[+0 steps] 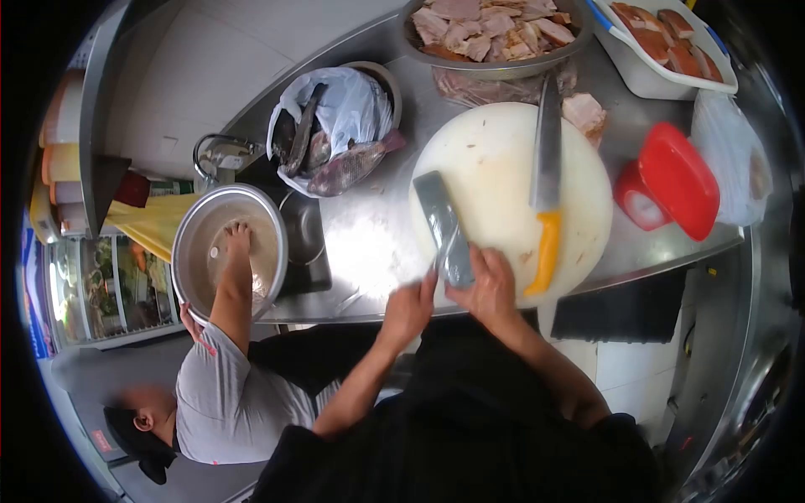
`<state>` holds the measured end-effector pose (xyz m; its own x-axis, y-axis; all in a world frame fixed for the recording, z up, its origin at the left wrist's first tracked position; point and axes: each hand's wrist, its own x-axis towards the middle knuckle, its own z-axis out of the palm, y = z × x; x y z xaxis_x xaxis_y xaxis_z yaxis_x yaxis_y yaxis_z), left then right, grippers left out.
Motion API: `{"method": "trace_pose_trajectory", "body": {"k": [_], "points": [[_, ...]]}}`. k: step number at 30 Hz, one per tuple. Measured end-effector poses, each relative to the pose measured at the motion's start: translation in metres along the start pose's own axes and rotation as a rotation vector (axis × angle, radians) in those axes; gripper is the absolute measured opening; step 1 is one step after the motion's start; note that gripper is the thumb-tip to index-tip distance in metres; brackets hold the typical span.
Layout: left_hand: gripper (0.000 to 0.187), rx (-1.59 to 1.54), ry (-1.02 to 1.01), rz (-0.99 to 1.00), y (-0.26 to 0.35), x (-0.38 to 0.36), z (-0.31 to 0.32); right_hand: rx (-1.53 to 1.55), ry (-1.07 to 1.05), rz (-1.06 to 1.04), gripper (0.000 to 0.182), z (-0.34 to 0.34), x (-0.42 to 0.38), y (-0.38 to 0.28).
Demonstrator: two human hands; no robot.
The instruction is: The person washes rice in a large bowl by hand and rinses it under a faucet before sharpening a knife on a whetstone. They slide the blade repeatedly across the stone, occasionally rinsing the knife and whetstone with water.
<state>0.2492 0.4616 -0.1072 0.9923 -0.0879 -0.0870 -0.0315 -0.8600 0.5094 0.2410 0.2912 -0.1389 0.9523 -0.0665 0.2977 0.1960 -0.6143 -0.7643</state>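
Observation:
On the round white cutting board (486,159) lies a flat grey oblong object (438,208), its near part covered in shiny clear plastic. I cannot make out its kind. My right hand (490,289) grips its near end, thumb and fingers closed on the plastic. My left hand (408,308) is at the near left corner, fingers pinched together against the plastic's edge. A large knife with a yellow handle (543,251) rests on the right of the board, blade pointing away from me.
A co-worker (243,394) reaches into a metal bowl (277,226) of cloudy water. Fish (344,170) lie in a plastic bag behind it. A basin of sliced meat (495,38), a white tub (658,75) and a red kitchen scale (671,180) stand around the board.

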Motion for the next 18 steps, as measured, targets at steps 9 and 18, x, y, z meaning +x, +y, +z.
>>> {"method": "trace_pose_trajectory", "body": {"k": [9, 18], "points": [[0.061, 0.053, -0.135, -0.125, -0.002, 0.028, -0.005, -0.014, -0.037, 0.010, 0.077, 0.000, -0.001, 0.002], [0.063, 0.072, -0.138, -0.197, 0.004, 0.072, -0.017, -0.001, -0.033, 0.017, 0.074, 0.004, -0.008, 0.001]]}}
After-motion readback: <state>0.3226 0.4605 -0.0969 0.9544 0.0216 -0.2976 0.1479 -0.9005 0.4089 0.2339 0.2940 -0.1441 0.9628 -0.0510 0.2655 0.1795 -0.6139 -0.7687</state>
